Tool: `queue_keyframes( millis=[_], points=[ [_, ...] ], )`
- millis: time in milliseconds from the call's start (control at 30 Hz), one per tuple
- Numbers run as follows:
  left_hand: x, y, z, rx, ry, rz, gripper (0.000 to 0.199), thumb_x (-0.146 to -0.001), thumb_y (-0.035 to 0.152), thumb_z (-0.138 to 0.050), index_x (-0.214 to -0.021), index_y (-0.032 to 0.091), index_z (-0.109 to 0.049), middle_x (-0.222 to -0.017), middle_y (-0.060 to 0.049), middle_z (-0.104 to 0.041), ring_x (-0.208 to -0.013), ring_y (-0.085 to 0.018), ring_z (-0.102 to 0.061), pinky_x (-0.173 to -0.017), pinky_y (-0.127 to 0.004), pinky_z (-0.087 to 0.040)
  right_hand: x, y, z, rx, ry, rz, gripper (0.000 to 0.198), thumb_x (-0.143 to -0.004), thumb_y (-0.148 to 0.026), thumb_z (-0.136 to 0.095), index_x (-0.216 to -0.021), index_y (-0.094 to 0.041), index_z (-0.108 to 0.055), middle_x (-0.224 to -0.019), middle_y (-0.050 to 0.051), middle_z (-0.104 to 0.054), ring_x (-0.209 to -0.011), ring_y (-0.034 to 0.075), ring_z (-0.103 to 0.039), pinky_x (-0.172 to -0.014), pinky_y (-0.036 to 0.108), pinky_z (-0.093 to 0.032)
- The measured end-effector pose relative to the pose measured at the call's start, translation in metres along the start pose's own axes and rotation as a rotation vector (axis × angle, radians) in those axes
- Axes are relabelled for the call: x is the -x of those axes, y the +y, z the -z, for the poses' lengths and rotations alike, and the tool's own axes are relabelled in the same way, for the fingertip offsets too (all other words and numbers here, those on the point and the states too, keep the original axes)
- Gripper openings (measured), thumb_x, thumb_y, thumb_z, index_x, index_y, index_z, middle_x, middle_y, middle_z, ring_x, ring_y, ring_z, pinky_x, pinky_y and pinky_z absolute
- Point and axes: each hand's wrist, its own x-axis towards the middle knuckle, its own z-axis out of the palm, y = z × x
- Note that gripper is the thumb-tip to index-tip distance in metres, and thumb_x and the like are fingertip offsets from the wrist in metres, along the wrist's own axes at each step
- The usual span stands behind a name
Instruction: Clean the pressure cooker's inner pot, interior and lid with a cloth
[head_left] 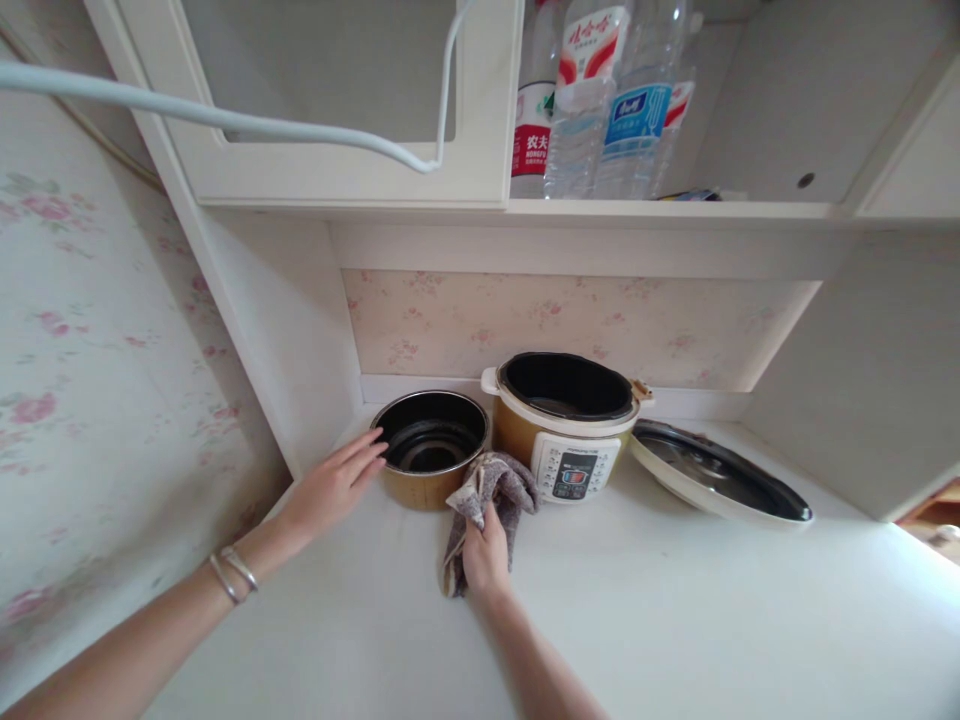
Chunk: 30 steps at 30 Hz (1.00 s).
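Note:
My left hand (341, 482) reaches to the left rim of the inner pot (416, 490), its fingers stretched out; whether they touch the rim I cannot tell. The pot is gold outside and dark inside, standing upright on the white counter. A crumpled grey-brown cloth (499, 485) is bunched in my right hand (486, 555), in front of the gap between pot and cooker. Just right of the pot stands a gold and white electric cooker (517, 425) without its lid, its black inside showing and a control panel on its front. The cloth hides part of the pot's right side.
The cooker lid (694, 487) lies tilted, underside up, on the counter (675, 620) to the right. Overhead, a cabinet shelf (750, 209) holds several plastic bottles (630, 120). A white cable (285, 128) hangs across the upper left. Floral wallpaper (45, 410) covers the left wall.

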Motion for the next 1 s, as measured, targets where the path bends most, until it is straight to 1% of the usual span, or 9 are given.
queue_keyframes(
  millis=[100, 200, 300, 467, 567, 633, 733, 867, 1000],
  points=[
    [-0.013, -0.034, -0.003, -0.057, -0.044, -0.01, 0.046, -0.094, 0.048, -0.039, -0.124, 0.022, -0.061, -0.14, -0.006, -0.051, -0.134, -0.025, -0.04, -0.112, -0.046, -0.035, -0.001, 0.001, 0.0, 0.009, -0.006, -0.003, 0.044, -0.088, -0.034, -0.041, -0.128, -0.022, -0.054, -0.127, 0.006, -0.06, -0.125, 0.022, -0.048, -0.108, 0.039, -0.033],
    [-0.015, -0.042, -0.016, -0.032, -0.088, -0.035, 0.043, -0.095, 0.047, -0.037, -0.112, 0.022, -0.068, -0.125, -0.005, -0.064, -0.126, -0.024, -0.05, -0.107, -0.045, -0.04, -0.001, 0.002, 0.0, 0.02, 0.002, 0.008, 0.046, -0.087, -0.033, -0.042, -0.13, -0.023, -0.053, -0.129, 0.005, -0.058, -0.126, 0.022, -0.047, -0.109, 0.039, -0.032],
    [-0.007, -0.019, -0.026, 0.012, 0.01, -0.009, 0.04, -0.095, 0.046, -0.039, -0.103, 0.023, -0.071, -0.109, -0.005, -0.071, -0.111, -0.022, -0.06, -0.102, -0.043, -0.046, -0.001, 0.003, -0.001, 0.014, 0.003, 0.019, 0.046, -0.087, -0.033, -0.042, -0.131, -0.023, -0.052, -0.129, 0.006, -0.058, -0.124, 0.022, -0.048, -0.107, 0.039, -0.034],
    [0.006, 0.054, -0.031, 0.103, 0.09, -0.002, 0.031, -0.095, 0.039, -0.044, -0.096, 0.024, -0.07, -0.092, -0.004, -0.072, -0.087, -0.018, -0.066, -0.108, -0.049, -0.039, 0.0, -0.002, 0.0, 0.029, -0.02, 0.041, 0.041, -0.086, -0.032, -0.041, -0.123, -0.023, -0.057, -0.121, 0.005, -0.063, -0.118, 0.022, -0.053, -0.106, 0.039, -0.036],
    [0.011, 0.081, -0.029, 0.21, 0.054, -0.066, 0.032, -0.097, 0.034, -0.04, -0.116, 0.025, -0.064, -0.11, -0.005, -0.069, -0.101, -0.018, -0.064, -0.112, -0.051, -0.033, 0.0, -0.002, 0.001, 0.032, -0.022, 0.037, 0.041, -0.086, -0.032, -0.041, -0.122, -0.022, -0.057, -0.121, 0.005, -0.063, -0.118, 0.021, -0.054, -0.105, 0.037, -0.037],
    [0.01, 0.082, -0.023, 0.283, 0.003, -0.085, 0.034, -0.097, 0.033, -0.038, -0.121, 0.026, -0.061, -0.12, -0.005, -0.066, -0.112, -0.018, -0.06, -0.111, -0.046, -0.037, 0.0, 0.0, 0.0, 0.033, -0.024, 0.044, 0.042, -0.086, -0.032, -0.041, -0.124, -0.022, -0.056, -0.124, 0.005, -0.061, -0.119, 0.02, -0.053, -0.105, 0.037, -0.037],
    [0.002, 0.059, -0.01, 0.287, 0.015, -0.031, 0.033, -0.096, 0.037, -0.04, -0.114, 0.024, -0.065, -0.121, -0.004, -0.065, -0.118, -0.019, -0.056, -0.111, -0.04, -0.038, 0.0, 0.003, 0.0, 0.038, -0.023, 0.059, 0.043, -0.087, -0.03, -0.041, -0.127, -0.023, -0.055, -0.128, 0.005, -0.059, -0.123, 0.02, -0.05, -0.108, 0.038, -0.034],
    [-0.01, 0.002, 0.001, 0.109, 0.028, 0.076, 0.043, -0.094, 0.046, -0.04, -0.122, 0.02, -0.061, -0.131, -0.007, -0.059, -0.123, -0.022, -0.052, -0.114, -0.042, -0.032, -0.001, 0.004, 0.0, 0.049, -0.016, 0.047, 0.046, -0.086, -0.028, -0.042, -0.129, -0.023, -0.054, -0.132, 0.005, -0.057, -0.127, 0.022, -0.047, -0.109, 0.04, -0.032],
    [-0.009, -0.039, -0.009, 0.104, -0.123, 0.185, 0.053, -0.095, 0.051, -0.031, -0.123, 0.016, -0.06, -0.138, -0.009, -0.053, -0.131, -0.023, -0.044, -0.113, -0.042, -0.033, -0.001, 0.003, 0.001, 0.067, -0.028, 0.032, 0.046, -0.085, -0.025, -0.042, -0.129, -0.024, -0.055, -0.13, 0.005, -0.059, -0.126, 0.023, -0.049, -0.109, 0.042, -0.033]
  ],
)
